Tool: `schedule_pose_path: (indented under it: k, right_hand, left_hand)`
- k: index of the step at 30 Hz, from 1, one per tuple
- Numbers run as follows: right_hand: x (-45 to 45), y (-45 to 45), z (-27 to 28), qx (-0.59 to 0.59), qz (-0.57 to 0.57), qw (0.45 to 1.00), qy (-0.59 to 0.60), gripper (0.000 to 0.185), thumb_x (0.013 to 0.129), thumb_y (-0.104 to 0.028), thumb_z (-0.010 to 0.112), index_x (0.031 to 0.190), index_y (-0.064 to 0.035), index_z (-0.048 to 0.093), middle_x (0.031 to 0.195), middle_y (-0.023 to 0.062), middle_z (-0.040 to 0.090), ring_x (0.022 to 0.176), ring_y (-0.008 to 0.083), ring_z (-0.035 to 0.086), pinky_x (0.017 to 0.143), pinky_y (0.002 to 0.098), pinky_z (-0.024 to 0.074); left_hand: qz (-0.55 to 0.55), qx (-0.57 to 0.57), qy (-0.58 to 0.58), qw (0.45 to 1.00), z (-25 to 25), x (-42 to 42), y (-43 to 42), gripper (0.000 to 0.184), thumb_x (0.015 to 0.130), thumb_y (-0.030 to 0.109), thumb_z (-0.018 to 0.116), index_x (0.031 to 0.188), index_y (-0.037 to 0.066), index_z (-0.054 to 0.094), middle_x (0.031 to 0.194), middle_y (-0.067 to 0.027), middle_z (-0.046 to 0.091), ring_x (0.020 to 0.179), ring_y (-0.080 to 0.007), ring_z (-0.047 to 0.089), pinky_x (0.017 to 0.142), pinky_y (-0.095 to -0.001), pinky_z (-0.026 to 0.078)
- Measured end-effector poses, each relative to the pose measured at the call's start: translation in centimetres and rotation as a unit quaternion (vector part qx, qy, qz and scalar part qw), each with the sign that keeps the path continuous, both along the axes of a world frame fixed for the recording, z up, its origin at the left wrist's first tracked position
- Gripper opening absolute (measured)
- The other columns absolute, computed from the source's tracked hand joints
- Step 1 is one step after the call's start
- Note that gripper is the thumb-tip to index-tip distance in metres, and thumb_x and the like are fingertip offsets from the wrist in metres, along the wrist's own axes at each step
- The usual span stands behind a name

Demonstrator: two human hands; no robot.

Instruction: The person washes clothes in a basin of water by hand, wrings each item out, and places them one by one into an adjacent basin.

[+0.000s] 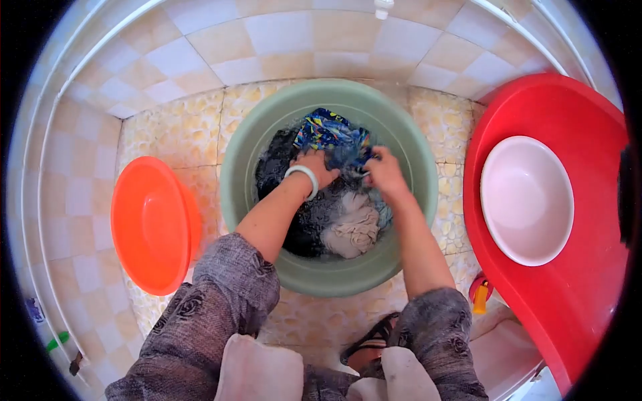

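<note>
Stone-patterned floor [180, 134] of a tiled room, seen from above. In the green tub [334, 277] I have the patterned cloth [326, 129] in water, its long axis slanting from upper left down toward the right grip [386, 172], which appears to pinch its lower right end. The left grip [316, 168] lies just below its left part; whether it grasps anything, I cannot tell. Outward: pale cloth [354, 232] nearer me, orange basin [150, 224] left, white basin [528, 200] right.

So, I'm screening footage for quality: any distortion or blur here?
Head view: fisheye distortion bows the tiled wall, corners black; head view again: right hand and the patterned cloth near it slightly blurred, green tub rim fairly crisp.
</note>
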State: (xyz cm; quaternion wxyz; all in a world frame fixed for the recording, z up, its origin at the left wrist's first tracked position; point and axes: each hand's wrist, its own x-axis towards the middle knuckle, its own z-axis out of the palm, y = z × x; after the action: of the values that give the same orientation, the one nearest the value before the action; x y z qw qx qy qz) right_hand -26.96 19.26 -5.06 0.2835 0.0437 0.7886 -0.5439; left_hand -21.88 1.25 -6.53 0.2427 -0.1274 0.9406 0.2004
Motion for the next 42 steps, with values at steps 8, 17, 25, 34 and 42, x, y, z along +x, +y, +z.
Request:
schedule_pose_path:
  k: [8, 17, 25, 34, 42]
  right_hand:
    - [2.0, 3.3, 10.6, -0.068, -0.064, 0.995, 0.03, 0.04, 0.086, -0.006, 0.046, 0.125, -0.0097, 0.052, 0.086, 0.0063, 0.062, 0.059, 0.01, 0.056, 0.043, 0.0241, 0.0415]
    - [3.0, 5.5, 5.5, 0.195, 0.249, 0.948, 0.03, 0.046, 0.08, -0.04, 0.065, 0.102, -0.0003, 0.064, 0.088, 0.0218, 0.066, 0.083, 0.0306, 0.066, 0.073, 0.0393, 0.0511]
    - [8.8, 4.3, 3.4, 0.332, 0.414, 0.835, 0.142, 0.066, 0.075, -0.033, 0.066, 0.125, 0.0051, 0.045, 0.111, 0.0247, 0.059, 0.102, 0.0387, 0.059, 0.087, 0.0455, 0.049]
    - [7.2, 6.9, 3.7, 0.26, 0.323, 0.892, 0.178, 0.03, 0.078, -0.01, 0.051, 0.105, -0.0007, 0.061, 0.087, 0.0247, 0.065, 0.084, 0.0398, 0.063, 0.078, 0.0457, 0.0496]
    - [4.4, 9.1, 5.9, 0.131, 0.033, 0.975, 0.175, 0.022, 0.083, -0.006, 0.044, 0.096, -0.0029, 0.062, 0.078, 0.0182, 0.066, 0.077, 0.0362, 0.064, 0.07, 0.0415, 0.0498]
  left_hand:
    - [0.04, 0.056, 0.153, 0.986, 1.3, 1.1, -0.8, 0.037, 0.071, 0.019, 0.072, 0.103, 0.003, 0.063, 0.108, -0.0195, 0.061, 0.101, -0.0349, 0.059, 0.089, -0.0406, 0.047]
    - [-0.191, 0.148, 0.185, 0.953, 8.0, 4.5, -6.6, 0.05, 0.072, 0.0, 0.06, 0.12, 0.01, 0.049, 0.095, -0.0217, 0.062, 0.087, -0.04, 0.061, 0.076, -0.0453, 0.05]
    - [-0.282, 0.062, 0.037, 0.957, 7.2, 6.1, -6.0, 0.032, 0.079, 0.026, 0.064, 0.103, 0.005, 0.062, 0.104, -0.0211, 0.06, 0.09, -0.0403, 0.06, 0.079, -0.0464, 0.05]
    - [-0.206, -0.17, 0.092, 0.959, 0.4, -3.1, -2.8, 0.031, 0.088, 0.021, 0.053, 0.113, 0.006, 0.063, 0.143, -0.0167, 0.037, 0.133, -0.0331, 0.034, 0.108, -0.0485, 0.028]
    - [-0.17, -0.159, -0.034, 0.972, 3.8, -3.1, -5.5, 0.022, 0.081, 0.023, 0.061, 0.088, 0.004, 0.07, 0.098, -0.0197, 0.067, 0.096, -0.0329, 0.064, 0.092, -0.0453, 0.044]
